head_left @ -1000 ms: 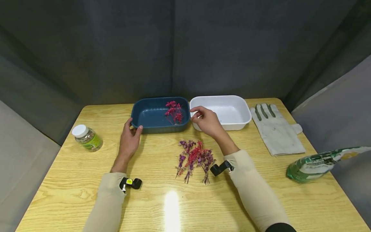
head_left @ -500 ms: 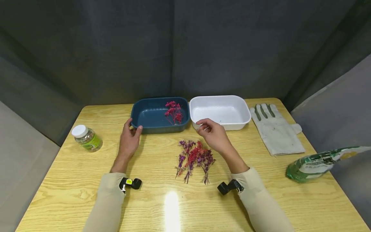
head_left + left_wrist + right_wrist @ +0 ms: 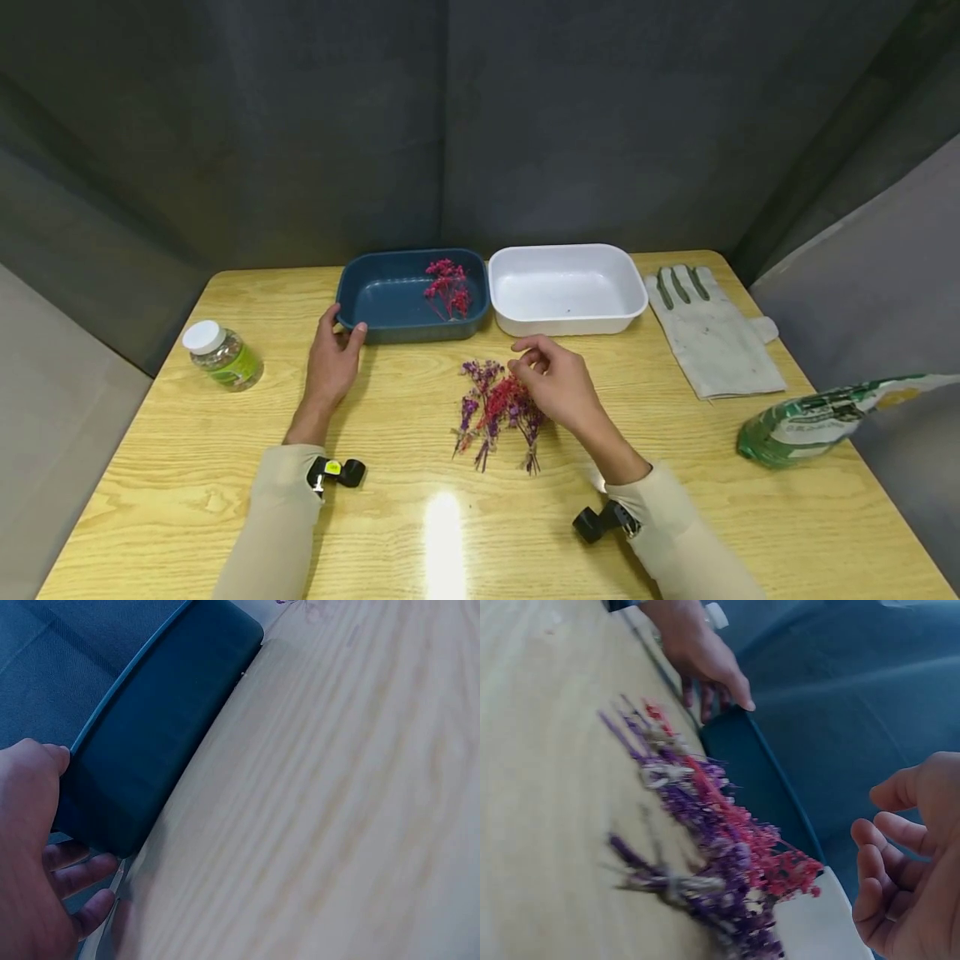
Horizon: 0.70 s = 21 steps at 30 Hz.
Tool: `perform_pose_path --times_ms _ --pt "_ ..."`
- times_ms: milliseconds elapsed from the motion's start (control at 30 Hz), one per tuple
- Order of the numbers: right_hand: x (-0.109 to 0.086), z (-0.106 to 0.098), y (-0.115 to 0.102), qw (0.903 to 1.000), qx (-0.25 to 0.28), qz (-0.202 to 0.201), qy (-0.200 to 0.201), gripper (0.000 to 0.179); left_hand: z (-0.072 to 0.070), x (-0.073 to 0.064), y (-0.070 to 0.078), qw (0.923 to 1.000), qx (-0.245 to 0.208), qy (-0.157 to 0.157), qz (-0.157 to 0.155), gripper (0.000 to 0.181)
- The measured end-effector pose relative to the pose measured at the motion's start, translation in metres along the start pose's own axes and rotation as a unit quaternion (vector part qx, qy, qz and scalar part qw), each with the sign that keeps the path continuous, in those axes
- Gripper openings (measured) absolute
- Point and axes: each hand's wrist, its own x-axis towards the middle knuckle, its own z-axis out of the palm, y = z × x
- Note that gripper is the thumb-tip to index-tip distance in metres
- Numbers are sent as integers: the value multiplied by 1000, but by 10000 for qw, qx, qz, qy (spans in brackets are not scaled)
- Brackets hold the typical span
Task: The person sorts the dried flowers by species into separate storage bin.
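Observation:
My left hand [image 3: 334,367] grips the left front corner of a dark blue plastic container [image 3: 150,720], thumb at the rim and fingers round its side. A pink-red dried flower sprig [image 3: 448,290] lies in that container's right part. My right hand [image 3: 558,383] holds nothing; its fingers are loosely curled over the right side of a small pile of dried flowers. In that pile are purple flower bunches [image 3: 697,799] tied with twine and a red bunch [image 3: 780,862] among them.
A white container [image 3: 566,327] stands against the blue one's right side. A pale work glove [image 3: 716,350] lies at the right, with a green-and-white bag [image 3: 802,429] in front of it. At the left is a white-lidded jar [image 3: 225,358]. Dark curtains [image 3: 480,125] hang behind the table.
My right hand has come back from the gap between the two containers, toward me and slightly right, to above the flower pile. My left hand stays at the blue container's corner.

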Motion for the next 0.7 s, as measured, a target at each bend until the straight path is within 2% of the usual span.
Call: perform_pose_path --times_ms 233,500,700 --pt "-13 6 8 9995 -77 187 -260 20 1 1 0 10000 22 -12 -52 72" --pt "-21 15 12 9983 -183 152 -526 15 0 0 1 10000 15 -46 -60 72" --pt "-23 22 16 9933 -726 -79 -896 19 0 1 2 10000 48 -24 -63 72"
